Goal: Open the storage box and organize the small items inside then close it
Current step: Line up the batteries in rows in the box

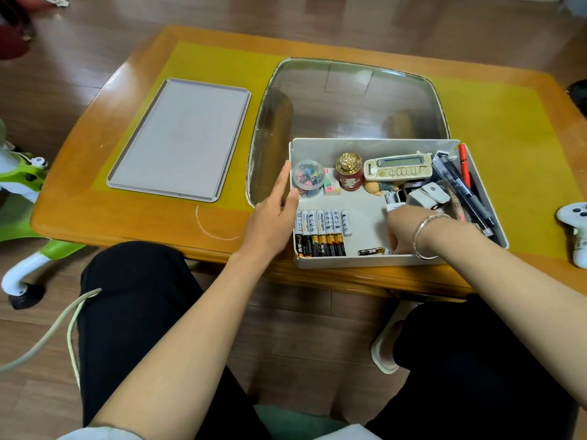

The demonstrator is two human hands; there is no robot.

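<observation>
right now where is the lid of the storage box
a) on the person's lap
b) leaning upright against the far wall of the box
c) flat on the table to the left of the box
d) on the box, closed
c: the grey lid lies flat on the table, off to the left of the open storage box, whose batteries and other small items are exposed.
</observation>
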